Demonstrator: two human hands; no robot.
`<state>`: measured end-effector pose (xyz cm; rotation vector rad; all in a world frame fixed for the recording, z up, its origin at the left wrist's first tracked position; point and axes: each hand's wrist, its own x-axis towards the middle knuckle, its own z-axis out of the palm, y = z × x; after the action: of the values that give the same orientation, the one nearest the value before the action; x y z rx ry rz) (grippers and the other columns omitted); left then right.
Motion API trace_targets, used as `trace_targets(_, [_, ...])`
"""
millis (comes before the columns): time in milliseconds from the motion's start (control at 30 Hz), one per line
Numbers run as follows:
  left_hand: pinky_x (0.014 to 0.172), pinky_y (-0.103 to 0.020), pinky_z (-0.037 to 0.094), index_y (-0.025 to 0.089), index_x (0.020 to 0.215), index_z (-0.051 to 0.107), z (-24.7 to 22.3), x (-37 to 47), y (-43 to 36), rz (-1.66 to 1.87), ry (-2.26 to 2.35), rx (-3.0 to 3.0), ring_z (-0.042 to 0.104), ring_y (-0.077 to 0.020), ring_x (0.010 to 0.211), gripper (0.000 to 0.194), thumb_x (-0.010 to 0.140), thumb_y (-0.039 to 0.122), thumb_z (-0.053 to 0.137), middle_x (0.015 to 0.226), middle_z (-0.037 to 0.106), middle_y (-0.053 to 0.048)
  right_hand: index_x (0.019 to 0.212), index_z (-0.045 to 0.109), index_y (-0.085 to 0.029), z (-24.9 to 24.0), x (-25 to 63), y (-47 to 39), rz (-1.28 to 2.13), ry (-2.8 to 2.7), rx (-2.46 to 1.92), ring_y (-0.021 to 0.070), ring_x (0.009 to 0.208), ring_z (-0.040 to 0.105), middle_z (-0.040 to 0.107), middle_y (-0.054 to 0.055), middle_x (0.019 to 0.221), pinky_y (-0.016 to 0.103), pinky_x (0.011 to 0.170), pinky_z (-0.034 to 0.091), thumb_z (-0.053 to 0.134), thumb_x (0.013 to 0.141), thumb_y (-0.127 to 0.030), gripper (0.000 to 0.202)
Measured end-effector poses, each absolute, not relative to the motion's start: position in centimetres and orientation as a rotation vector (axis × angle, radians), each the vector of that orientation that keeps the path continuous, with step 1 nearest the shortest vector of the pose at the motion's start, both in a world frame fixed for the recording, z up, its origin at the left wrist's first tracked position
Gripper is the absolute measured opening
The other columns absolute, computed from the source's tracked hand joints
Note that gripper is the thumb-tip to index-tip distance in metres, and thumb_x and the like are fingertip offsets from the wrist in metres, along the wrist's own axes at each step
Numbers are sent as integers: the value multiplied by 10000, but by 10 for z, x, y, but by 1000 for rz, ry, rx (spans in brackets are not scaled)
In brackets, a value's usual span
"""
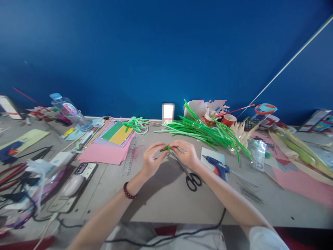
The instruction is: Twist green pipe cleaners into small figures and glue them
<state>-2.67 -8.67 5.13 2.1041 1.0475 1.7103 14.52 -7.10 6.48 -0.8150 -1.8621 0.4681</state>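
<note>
One small green piece (167,148) sits pinched between the fingertips of the left hand (153,158) and those of the right hand (185,152), both closed on it. Uneven pressure could bend it or let it slip; lowering the right hand could jostle the scissors (191,177) beneath it. Over the tabletop (161,205), both hands angle inward, forearms spreading apart behind them.

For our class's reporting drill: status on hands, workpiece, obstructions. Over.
Left hand, right hand: both pinching. Small green piece: held between them. Black-handled scissors: lying close by right hand, possibly in the way.
</note>
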Motion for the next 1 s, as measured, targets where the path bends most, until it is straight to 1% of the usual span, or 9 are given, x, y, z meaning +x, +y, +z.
trace_targets(167, [729,-306,546,190,871,705,52,-24,-87,1745,1061,2085,653,-158,774,107,795,229,641,851,699,-66,841,679,-227,66,144,-75,450,-1891,-812,183,810,648,696,65,858,330,764,528,521,856,-248,160])
trace_targets(367, [704,-287,539,185,855,701,53,-21,-89,1765,1026,2097,649,-148,749,88,787,192,646,827,691,-57,806,683,-219,70,141,-81,412,-1864,-770,171,752,643,697,63,805,311,714,530,534,836,-207,152])
trace_targets(500, [674,-278,534,193,842,701,53,-21,-88,1763,1010,2102,646,-142,722,79,796,199,636,808,690,-50,793,682,-224,73,141,-82,426,-1890,-780,174,743,641,695,60,785,319,716,529,530,835,-214,158])
trace_targets(700, [742,-304,533,196,885,692,53,-25,-86,1691,1076,2047,654,-162,794,110,809,237,624,861,703,-61,803,679,-227,72,142,-79,448,-1844,-833,181,766,647,696,52,800,321,737,530,544,837,-239,140])
trace_targets(833, [758,-312,528,198,860,675,53,-26,-87,1706,1094,2031,655,-165,804,83,817,229,611,849,704,-55,820,691,-230,70,143,-75,456,-1832,-865,195,799,657,706,52,811,326,755,534,572,830,-255,122])
trace_targets(1000, [750,-309,527,186,842,655,53,-26,-87,1730,1106,2016,648,-160,796,73,827,211,588,841,693,-58,853,701,-209,67,144,-73,606,-1774,-888,179,743,662,712,51,819,294,701,542,625,804,-286,119])
